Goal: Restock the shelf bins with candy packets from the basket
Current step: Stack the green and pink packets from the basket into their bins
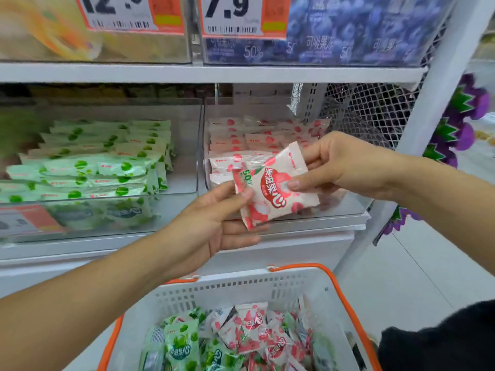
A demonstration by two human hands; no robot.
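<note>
Two clear shelf bins sit side by side on the middle white shelf (pixel 209 72): the left bin (pixel 184 124) holds green-and-white candy packets (pixel 107 167), its left part smeared by blur, and the right bin (pixel 348 207) holds rows of pink-and-white packets (pixel 233 141), partly hidden behind the hands. Above, two more bins are cut off by the top edge; only the lower halves of their price tags (pixel 231 16) show, and the small print is unreadable. A wire mesh panel (pixel 375 113) closes the shelf's right end beside a white upright, with purple and green decorations (pixel 466 108) past it and pale floor tiles below. At the bottom, a white basket (pixel 241 287) with orange handles is cut off by the frame; it holds a jumble of green and pink packets (pixel 249 333).

In front of the right bin, both hands hold one pink candy packet (pixel 276 186), tilted. The left hand (pixel 211 226) pinches its lower left edge between thumb and fingers; the right hand (pixel 340 164) pinches its upper right corner likewise.
</note>
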